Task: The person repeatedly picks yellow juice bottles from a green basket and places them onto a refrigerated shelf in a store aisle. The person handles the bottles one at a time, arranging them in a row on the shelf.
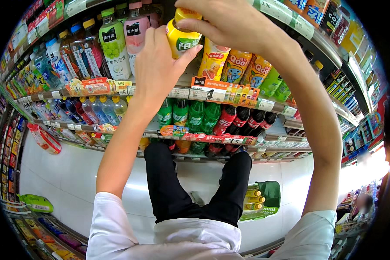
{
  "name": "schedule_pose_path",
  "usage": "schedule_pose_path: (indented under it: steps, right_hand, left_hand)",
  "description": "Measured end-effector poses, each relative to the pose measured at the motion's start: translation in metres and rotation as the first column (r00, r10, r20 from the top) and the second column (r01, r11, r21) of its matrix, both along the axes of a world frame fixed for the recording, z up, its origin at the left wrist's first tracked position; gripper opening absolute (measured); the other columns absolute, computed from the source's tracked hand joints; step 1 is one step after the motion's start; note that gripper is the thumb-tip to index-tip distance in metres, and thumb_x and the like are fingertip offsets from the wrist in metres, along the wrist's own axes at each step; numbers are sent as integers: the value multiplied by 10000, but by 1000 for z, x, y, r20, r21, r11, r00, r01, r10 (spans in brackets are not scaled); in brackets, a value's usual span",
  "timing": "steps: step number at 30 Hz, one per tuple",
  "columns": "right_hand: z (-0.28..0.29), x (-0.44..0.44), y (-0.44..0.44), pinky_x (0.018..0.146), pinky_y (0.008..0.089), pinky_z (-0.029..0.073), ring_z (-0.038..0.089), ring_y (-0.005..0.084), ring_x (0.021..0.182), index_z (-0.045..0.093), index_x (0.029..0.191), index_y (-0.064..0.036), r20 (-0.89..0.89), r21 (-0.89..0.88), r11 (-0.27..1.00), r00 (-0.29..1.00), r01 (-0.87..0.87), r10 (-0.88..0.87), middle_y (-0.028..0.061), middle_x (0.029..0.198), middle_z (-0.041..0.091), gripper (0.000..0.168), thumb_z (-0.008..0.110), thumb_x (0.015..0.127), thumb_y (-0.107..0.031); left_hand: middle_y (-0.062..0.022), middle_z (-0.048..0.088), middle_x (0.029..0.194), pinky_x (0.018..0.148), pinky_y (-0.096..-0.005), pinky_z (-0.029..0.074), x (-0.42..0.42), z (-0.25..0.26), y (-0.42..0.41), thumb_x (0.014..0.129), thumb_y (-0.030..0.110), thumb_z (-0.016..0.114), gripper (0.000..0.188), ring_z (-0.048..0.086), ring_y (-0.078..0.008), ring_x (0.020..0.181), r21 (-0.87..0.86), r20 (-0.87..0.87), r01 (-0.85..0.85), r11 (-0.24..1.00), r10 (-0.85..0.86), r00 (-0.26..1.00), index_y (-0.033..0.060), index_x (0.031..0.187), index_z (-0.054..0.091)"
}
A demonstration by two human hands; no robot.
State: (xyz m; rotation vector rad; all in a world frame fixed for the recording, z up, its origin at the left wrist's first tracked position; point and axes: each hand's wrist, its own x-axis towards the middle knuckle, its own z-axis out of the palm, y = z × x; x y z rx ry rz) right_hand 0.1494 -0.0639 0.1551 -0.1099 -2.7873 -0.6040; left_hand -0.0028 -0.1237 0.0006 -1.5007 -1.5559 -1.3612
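A yellow juice bottle (183, 40) with a yellow cap stands upright on an upper shelf, its label bearing writing. My left hand (161, 60) is wrapped around its body, thumb across the front and fingers on the left side. From above and the right, my right hand (224, 24) grips the cap and neck. Left of it is a pink-labelled bottle (136, 29), partly covered by my left hand, then a green-labelled bottle (114, 45). To the right are an orange-pink juice bottle (213, 61) and orange Qoo bottles (235, 66). The shelf behind my hands is mostly hidden.
Price strips and an orange promotional card (226, 91) edge the shelf. Lower down stand green soda bottles (196, 117) and red-labelled cola bottles (225, 120). A green basket (269, 195) with several yellow-capped bottles sits on the floor. Red (47, 139) and green (37, 203) packages lie left.
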Motion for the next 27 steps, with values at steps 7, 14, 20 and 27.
schedule_pose_path:
  steps: [7,14,20,27]
  right_hand:
    - [-29,-32,34,743,480,562,692,378,852,601,1050,45,-140,197,979,990,52,-24,197,892,683,223,619,952,-156]
    - [-35,-82,93,884,465,562,711,369,1023,716,1080,-2,-224,234,932,948,276,-224,221,1079,733,266,568,902,-132]
    - [-31,-102,106,1048,464,482,639,362,1192,672,1219,-54,-274,463,746,878,479,-394,198,1285,678,383,421,1007,-252]
    - [-45,-115,137,1145,471,400,563,372,1298,621,1335,-64,-508,76,964,842,253,-181,204,1399,607,432,403,1025,-271]
  left_hand:
    - [-231,649,1118,779,-520,552,-20,-4,42,843,494,801,702,679,-442,957,-20,105,20,1000,-17,994,-50,1228,581]
    - [-254,709,1166,909,-520,540,-20,-11,84,873,446,766,600,677,-455,1078,-1,244,59,998,-57,968,32,1276,604]
    - [-255,722,1114,902,-526,549,-33,-23,75,884,355,786,541,688,-448,1051,-340,254,56,939,34,967,24,1261,584]
    - [-258,722,1104,893,-524,553,-30,-23,96,882,334,801,521,684,-458,1056,-374,267,73,924,32,963,17,1232,583]
